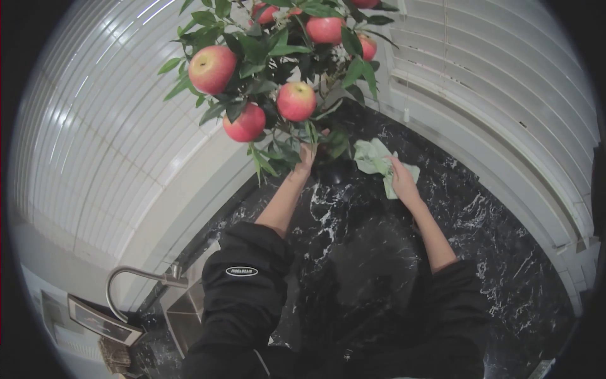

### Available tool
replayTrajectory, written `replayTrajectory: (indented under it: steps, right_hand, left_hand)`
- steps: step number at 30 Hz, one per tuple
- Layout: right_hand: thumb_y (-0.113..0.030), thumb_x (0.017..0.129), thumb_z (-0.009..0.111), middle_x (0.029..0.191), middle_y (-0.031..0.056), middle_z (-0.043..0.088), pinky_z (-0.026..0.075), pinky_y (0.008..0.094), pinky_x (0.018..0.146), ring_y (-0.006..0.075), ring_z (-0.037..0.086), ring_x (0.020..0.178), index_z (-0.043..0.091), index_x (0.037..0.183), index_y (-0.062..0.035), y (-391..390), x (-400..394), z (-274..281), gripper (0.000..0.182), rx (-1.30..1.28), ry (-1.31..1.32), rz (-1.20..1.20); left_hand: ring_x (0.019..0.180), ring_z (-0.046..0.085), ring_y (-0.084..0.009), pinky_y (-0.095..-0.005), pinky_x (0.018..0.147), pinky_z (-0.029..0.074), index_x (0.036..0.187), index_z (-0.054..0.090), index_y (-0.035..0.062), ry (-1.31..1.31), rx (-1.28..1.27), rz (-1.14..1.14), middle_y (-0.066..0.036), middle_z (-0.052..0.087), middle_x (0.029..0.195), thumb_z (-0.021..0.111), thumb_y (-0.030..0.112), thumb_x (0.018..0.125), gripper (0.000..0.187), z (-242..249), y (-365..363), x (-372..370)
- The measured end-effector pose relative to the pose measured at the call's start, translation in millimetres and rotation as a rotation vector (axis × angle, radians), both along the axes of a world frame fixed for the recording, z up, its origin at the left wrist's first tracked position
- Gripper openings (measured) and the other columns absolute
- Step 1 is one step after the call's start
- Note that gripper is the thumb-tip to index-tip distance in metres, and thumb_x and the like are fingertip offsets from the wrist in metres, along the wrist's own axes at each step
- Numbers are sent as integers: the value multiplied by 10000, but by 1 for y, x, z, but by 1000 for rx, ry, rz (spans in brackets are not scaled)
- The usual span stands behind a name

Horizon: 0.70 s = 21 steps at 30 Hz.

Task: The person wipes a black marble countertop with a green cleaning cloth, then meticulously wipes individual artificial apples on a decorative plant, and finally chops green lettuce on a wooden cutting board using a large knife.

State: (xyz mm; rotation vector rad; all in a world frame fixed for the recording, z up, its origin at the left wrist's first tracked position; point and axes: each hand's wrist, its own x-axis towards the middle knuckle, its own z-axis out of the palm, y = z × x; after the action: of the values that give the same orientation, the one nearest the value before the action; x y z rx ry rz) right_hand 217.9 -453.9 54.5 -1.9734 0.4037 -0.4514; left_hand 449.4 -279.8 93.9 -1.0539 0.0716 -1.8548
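Note:
A small apple tree (pixel 278 57) with several red apples and green leaves stands in a dark pot (pixel 334 169) in the far corner of a black marble counter (pixel 480 221). My left hand (pixel 307 155) reaches in under the leaves and grips the plant near its stem, just above the pot. My right hand (pixel 402 180) presses a pale green cloth (pixel 374 158) against the counter right beside the pot. Both forearms are bare, with black sleeves pushed up.
White slatted blinds (pixel 499 88) cover the windows on both sides of the corner. A metal faucet (pixel 136 278) and a sink (pixel 186 309) lie at the lower left. A framed object (pixel 101 319) leans near the faucet.

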Motion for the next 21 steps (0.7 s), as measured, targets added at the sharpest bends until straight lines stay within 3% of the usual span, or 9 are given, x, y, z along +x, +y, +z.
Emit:
replayTrajectory:
  steps: [3, 6, 8, 9, 12, 15, 18, 20, 21]
  right_hand:
    - [-142, 957, 243, 1165, 128, 526, 397, 348, 818, 283, 525, 1003, 449, 1204, -126, 1, -34, 23, 322, -74, -84, 9]
    - [-231, 956, 250, 1059, 99, 587, 429, 328, 754, 230, 576, 877, 468, 1180, -135, 1, -67, 37, 327, -128, -97, -3]
    - [-232, 965, 236, 1160, 112, 537, 416, 359, 858, 257, 527, 1016, 469, 1202, -118, 5, -92, 53, 351, -116, -85, 3]
    - [-232, 967, 233, 1185, 115, 524, 412, 367, 884, 263, 515, 1051, 469, 1207, -114, 6, -104, 58, 357, -111, -71, 10]
    - [-198, 956, 249, 1251, 114, 488, 388, 391, 949, 262, 474, 1134, 455, 1241, -102, 10, -138, 70, 365, -138, -43, -69]
    - [-294, 962, 274, 1305, 116, 441, 343, 389, 979, 269, 413, 1196, 444, 1279, -98, 16, -155, 89, 409, -81, -32, -136]
    - [-312, 939, 331, 1334, 96, 422, 331, 369, 991, 257, 400, 1218, 475, 1277, -150, 44, -164, 113, 402, 12, -95, -196]
    - [-386, 901, 440, 1289, 86, 470, 367, 369, 952, 247, 443, 1179, 519, 1238, -151, 74, -168, 131, 419, 149, -209, -355]
    - [-405, 891, 467, 1278, 83, 482, 376, 370, 942, 245, 453, 1170, 530, 1228, -151, 89, -170, 139, 427, 179, -239, -395]
  left_hand:
    - [1077, 495, -192, -305, 848, 468, 1409, -92, 217, -181, 59, 130, -74, 463, 1270, 427, 234, 925, 710, -8, 18, -12]
    - [774, 580, -206, -306, 722, 508, 1392, -153, 176, -176, 259, 304, -141, 574, 945, 487, 44, 870, 837, -11, 32, -29]
    - [968, 519, -295, -476, 956, 252, 1198, 280, 39, -5, 319, 209, -189, 558, 1049, 559, 152, 818, 485, 4, 43, -56]
    - [1017, 504, -317, -518, 1014, 188, 1149, 388, 5, 49, 336, 187, -201, 554, 1075, 577, 179, 804, 430, 5, 48, -68]
    - [1197, 397, -328, -555, 1097, 94, 1274, 338, -13, 73, 91, 338, -196, 394, 1297, 425, 308, 912, 491, -8, 56, -94]
    - [1160, 428, -357, -538, 1005, 308, 1207, 459, 38, 17, 260, 546, -162, 433, 1291, 456, 247, 920, 356, -4, 73, -124]
    - [1047, 516, -237, -345, 931, 437, 1093, 537, 24, 61, 462, 550, -103, 555, 1119, 492, 142, 902, 228, -9, 93, -153]
    - [1160, 440, -179, -320, 987, 389, 1196, 479, 58, -337, 685, 1127, -66, 483, 1245, 407, 180, 931, 301, -21, 90, -168]
    - [1188, 422, -165, -314, 1002, 376, 1222, 464, 67, -438, 734, 1268, -57, 465, 1277, 386, 189, 938, 320, -20, 88, -177]
